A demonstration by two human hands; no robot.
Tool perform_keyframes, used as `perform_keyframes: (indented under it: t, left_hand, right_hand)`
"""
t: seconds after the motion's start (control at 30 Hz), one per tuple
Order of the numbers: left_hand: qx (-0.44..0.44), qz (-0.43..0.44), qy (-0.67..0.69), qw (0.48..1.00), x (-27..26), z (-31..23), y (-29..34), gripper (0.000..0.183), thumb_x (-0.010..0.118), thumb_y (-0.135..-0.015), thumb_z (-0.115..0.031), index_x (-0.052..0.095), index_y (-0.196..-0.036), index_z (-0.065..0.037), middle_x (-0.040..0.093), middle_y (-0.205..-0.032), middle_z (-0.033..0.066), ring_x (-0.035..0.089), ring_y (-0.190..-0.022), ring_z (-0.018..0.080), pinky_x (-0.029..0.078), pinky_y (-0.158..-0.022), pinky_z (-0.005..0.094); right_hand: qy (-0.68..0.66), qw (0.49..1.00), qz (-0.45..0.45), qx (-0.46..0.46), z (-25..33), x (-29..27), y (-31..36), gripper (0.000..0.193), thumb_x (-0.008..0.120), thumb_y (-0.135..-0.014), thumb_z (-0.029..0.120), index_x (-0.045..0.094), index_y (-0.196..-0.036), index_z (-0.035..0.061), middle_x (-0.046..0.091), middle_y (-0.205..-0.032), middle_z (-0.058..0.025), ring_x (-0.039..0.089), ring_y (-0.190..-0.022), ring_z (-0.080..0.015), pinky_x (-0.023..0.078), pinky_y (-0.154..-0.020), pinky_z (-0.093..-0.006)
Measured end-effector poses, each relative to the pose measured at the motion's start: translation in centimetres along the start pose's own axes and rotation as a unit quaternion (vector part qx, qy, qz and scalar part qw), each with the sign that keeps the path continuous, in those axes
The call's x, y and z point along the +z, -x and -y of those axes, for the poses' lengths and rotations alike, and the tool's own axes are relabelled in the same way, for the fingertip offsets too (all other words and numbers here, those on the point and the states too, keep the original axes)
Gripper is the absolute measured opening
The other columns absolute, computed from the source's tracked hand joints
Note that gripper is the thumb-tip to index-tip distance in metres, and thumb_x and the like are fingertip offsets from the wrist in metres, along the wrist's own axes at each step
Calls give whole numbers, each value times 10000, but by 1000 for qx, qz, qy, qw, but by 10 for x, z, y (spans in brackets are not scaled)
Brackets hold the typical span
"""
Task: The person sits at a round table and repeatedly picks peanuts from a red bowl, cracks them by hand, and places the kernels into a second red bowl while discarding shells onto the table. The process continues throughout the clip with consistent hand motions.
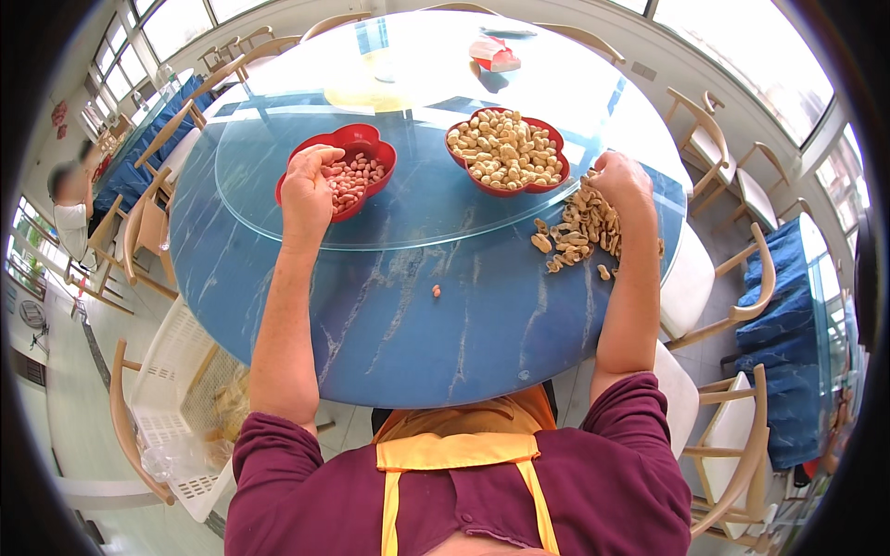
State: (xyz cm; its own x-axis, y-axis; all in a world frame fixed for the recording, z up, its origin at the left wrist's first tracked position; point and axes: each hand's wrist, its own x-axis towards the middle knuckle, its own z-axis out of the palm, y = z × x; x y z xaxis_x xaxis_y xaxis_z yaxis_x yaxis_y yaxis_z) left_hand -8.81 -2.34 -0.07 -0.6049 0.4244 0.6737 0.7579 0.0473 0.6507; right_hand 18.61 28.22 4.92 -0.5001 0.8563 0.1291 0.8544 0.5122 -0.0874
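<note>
My left hand (308, 190) is over the left rim of a red scalloped bowl (389, 159), its fingers curled together above the bowl. Pinkish shelled peanuts (357, 181) lie in that bowl; whatever the fingers hold is hidden. On the right, my right hand (623, 178) is closed, fingers bent down at the top of a heap of empty peanut shells (586, 227). What it holds cannot be made out. Between the hands, a second red bowl (496, 190) is piled with unshelled peanuts (510, 148).
Both bowls stand on a glass turntable (417, 236) on a round blue marbled table (399, 324). One loose peanut kernel (436, 291) lies near the front. A red-and-white packet (496, 56) sits at the back. A white plastic crate (171, 398) and wooden chairs (765, 278) surround the table.
</note>
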Motion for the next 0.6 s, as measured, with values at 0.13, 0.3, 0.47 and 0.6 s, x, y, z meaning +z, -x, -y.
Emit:
perform_keyframes:
  t: [0.13,0.3,0.47,0.6]
  left_hand:
    - [76,13,-92,993,3,0,2,300,479,-826,119,688,-1017,20,637,-1157,150,642,-1032,270,529,-904,331]
    - [82,18,-100,991,4,0,3,254,512,-847,82,698,-1005,11,644,-1162,163,623,-1069,299,511,-929,357]
    - [90,13,-100,991,8,-15,6,174,574,-877,13,709,-986,2,663,-1126,136,618,-1072,298,501,-926,364]
    - [85,18,-78,993,12,-29,9,143,606,-874,-3,716,-965,0,670,-1107,119,620,-1056,287,500,-916,359]
  right_hand:
    - [-96,983,-125,-91,10,3,6,177,652,-829,188,743,-962,114,700,-1063,-91,623,-1074,-256,498,-911,-379]
    - [-294,929,-50,-221,31,10,18,155,662,-793,177,760,-857,75,694,-940,-105,625,-985,-287,503,-875,-387]
    - [-218,937,-74,-262,40,13,25,168,684,-765,196,764,-850,74,690,-925,-116,622,-961,-297,498,-879,-404]
    - [-208,939,-72,-266,43,11,27,169,682,-771,195,763,-846,68,688,-924,-115,619,-956,-299,496,-882,-405]
